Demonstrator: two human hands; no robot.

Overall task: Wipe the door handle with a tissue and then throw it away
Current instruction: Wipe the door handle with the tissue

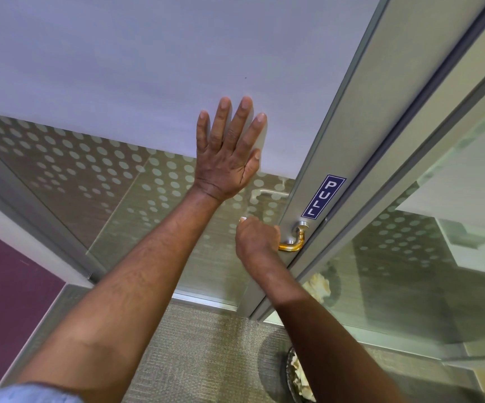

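Observation:
The golden lever door handle (pixel 293 245) juts from the grey metal frame of a glass door (pixel 337 158), just under a blue PULL sticker (pixel 323 196). My right hand (pixel 257 238) is closed around the handle's free end, and a small white bit of tissue (pixel 242 219) peeks out above the knuckles. Most of the tissue is hidden inside the fist. My left hand (pixel 229 149) lies flat on the frosted glass above and left of the handle, fingers spread, holding nothing.
A round waste bin (pixel 298 376) with crumpled paper in it stands on the carpet below my right forearm, close to the door's foot. Glass panels with dot patterns flank the door. A purple wall panel (pixel 5 286) is at the left.

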